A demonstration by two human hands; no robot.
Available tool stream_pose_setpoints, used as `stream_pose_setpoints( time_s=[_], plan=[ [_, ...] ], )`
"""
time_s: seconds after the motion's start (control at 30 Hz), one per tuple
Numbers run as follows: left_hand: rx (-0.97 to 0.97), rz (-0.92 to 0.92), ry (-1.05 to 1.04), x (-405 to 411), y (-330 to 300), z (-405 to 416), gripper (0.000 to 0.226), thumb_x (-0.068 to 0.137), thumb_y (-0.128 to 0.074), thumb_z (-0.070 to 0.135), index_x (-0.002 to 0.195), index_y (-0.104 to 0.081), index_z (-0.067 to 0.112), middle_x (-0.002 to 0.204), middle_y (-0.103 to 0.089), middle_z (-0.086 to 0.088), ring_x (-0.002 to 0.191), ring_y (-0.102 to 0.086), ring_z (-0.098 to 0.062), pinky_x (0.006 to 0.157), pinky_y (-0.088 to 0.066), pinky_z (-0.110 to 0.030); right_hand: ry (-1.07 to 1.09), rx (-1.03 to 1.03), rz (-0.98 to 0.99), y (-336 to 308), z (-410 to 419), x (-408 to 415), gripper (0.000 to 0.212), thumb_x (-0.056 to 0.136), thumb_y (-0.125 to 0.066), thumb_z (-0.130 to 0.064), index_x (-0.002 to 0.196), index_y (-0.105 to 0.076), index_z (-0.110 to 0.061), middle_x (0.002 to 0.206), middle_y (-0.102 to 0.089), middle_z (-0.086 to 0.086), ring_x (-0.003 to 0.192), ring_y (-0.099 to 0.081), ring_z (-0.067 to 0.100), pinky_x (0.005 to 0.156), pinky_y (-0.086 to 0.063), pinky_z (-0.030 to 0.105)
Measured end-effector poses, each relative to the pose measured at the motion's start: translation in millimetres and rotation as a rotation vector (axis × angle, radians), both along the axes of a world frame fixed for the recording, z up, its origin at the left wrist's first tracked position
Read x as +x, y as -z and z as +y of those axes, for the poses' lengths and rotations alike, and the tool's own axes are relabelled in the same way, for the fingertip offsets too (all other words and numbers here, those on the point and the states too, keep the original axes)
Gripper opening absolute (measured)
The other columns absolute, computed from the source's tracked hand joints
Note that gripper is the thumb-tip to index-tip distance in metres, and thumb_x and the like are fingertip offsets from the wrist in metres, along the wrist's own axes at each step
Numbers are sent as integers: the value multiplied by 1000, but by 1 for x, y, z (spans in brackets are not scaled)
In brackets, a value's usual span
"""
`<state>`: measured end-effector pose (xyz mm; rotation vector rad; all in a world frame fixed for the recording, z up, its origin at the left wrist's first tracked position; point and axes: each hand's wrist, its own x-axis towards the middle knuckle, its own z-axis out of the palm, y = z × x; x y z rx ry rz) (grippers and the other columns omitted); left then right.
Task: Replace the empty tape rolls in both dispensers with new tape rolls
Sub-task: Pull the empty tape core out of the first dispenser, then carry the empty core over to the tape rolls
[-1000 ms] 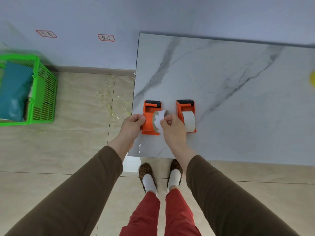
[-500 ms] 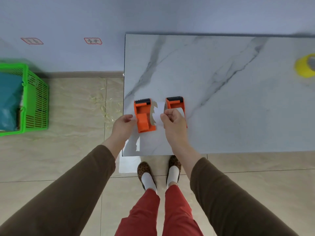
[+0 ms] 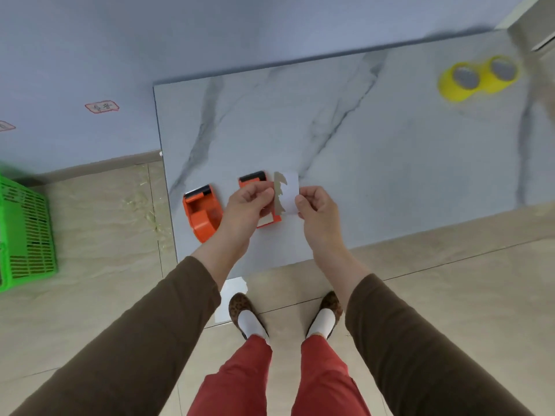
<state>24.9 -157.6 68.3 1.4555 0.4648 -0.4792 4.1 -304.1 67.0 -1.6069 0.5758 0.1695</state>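
Note:
Two orange tape dispensers stand near the table's front left corner. The left dispenser (image 3: 201, 214) has no roll in it. The right dispenser (image 3: 253, 179) is mostly hidden behind my left hand (image 3: 244, 205). Both hands hold an empty cardboard roll (image 3: 286, 192), white with torn grey patches, just above the table. My left hand pinches its left edge and my right hand (image 3: 318, 210) pinches its right edge. Two new yellow tape rolls (image 3: 477, 78) lie side by side at the table's far right.
The marble-patterned table (image 3: 375, 163) stands against a pale blue wall. A green plastic basket (image 3: 25, 232) sits on the tiled floor at the left. A white scrap (image 3: 231, 298) lies on the floor by my feet, under the table's front edge.
My right hand lifted the empty roll out of the left dispenser and carried it right. My left hand let go of that dispenser and took the roll's other edge. The view swung right.

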Motion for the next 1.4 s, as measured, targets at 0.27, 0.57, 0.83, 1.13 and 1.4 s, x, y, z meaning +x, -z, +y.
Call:
stream_pose_setpoints(
  time_s=[0.27,0.57,0.83,1.13,1.4],
  plan=[
    [7,-23,186,-4,-1,-127,18,104,-60,8,110,-74,17,92,-77,2,74,-72,-4,78,-58,-17,153,12,-1,4,-123,-29,16,99,-57,-9,94,-65,-21,89,-72,-8,80,-65,2,76,-50,20],
    [36,-10,281,-24,-8,-300,19,104,-55,2,116,-68,10,98,-73,-9,84,-70,-16,81,-60,-22,243,24,29,6,-286,-58,13,99,-56,-7,95,-64,-17,92,-69,-2,83,-61,12,78,-50,25],
    [38,-14,310,-11,-3,-402,20,103,-55,-2,116,-66,8,93,-72,-5,74,-72,-7,67,-57,-14,290,1,42,17,-383,-50,14,98,-56,-9,94,-63,-21,93,-68,-1,86,-61,15,84,-53,34],
    [50,-2,334,44,21,-482,20,103,-57,3,119,-67,9,116,-75,-19,93,-72,-21,79,-61,-21,322,-7,68,30,-460,0,12,98,-56,-10,94,-63,-20,87,-66,-6,78,-58,10,76,-50,25],
    [67,-6,363,88,27,-551,26,104,-57,3,128,-65,1,104,-72,-12,93,-71,-21,80,-61,-22,360,12,88,36,-526,43,7,97,-57,-11,98,-63,-14,94,-66,1,86,-60,15,83,-51,34]
  ],
)
